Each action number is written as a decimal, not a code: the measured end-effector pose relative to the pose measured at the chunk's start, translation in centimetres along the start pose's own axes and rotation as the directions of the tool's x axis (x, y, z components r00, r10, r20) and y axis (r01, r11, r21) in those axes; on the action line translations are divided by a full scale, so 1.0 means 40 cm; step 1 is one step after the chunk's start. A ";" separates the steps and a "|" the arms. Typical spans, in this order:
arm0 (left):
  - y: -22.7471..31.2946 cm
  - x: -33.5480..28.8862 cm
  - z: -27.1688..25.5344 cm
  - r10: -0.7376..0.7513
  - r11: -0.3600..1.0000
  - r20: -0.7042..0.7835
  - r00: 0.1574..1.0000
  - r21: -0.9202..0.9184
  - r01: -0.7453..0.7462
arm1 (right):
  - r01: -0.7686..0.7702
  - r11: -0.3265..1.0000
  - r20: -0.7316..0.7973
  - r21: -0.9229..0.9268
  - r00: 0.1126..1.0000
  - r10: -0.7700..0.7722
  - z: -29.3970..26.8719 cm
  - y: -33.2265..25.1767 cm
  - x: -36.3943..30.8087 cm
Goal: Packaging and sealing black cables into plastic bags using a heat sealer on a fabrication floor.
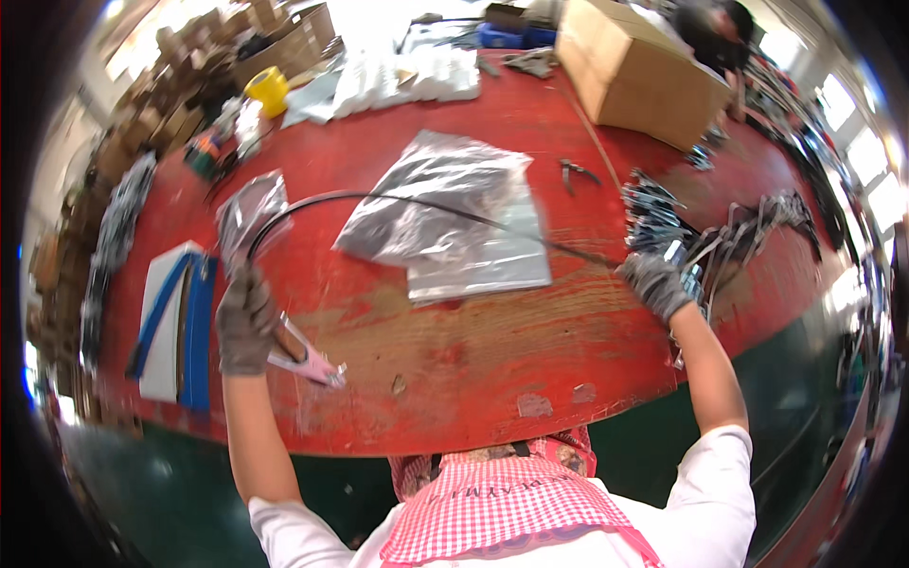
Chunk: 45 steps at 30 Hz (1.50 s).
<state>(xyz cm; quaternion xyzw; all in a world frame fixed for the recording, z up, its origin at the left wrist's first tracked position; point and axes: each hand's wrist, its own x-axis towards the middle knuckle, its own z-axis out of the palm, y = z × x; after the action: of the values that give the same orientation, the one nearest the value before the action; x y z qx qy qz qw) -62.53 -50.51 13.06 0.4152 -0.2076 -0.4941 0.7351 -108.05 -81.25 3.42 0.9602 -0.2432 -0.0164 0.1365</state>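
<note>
A thin black cable arcs across the red table between my two gloved hands. My left hand, in a grey glove, is closed around its left end. My right hand, gloved too, is closed on the other end, beside a pile of metal-ended cables; its fingertips are blurred. Below the cable's middle lie clear plastic bags. A smaller clear bag lies beyond my left hand. Right next to that hand is a pink and white object whose kind I cannot make out.
Pliers lie at right of centre. A blue and white holder stands at the left edge. Farther back are a yellow container, white plastic packs and a large cardboard box. Another person bends down behind the box.
</note>
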 end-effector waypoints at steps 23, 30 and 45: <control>-0.120 0.010 0.109 -0.374 0.914 0.195 0.907 -0.088 0.396 | -0.378 -0.010 0.319 0.926 0.766 0.558 0.016 0.097 0.001; -0.142 0.017 0.104 -0.027 0.939 0.168 0.985 0.343 -0.033 | -0.119 0.660 0.185 0.742 0.982 -0.031 -0.035 -0.160 -0.054; -0.607 -0.270 0.271 -0.210 0.010 0.754 0.622 0.638 -0.770 | 0.088 0.005 -0.083 0.996 0.960 -0.267 0.045 -0.658 -0.142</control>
<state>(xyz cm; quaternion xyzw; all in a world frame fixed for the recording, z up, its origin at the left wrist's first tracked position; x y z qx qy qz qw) -88.34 -49.24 0.56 0.5111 -0.8212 -0.1455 0.2080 -101.05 -56.80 -5.64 0.8022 -0.0713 0.0781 -0.5876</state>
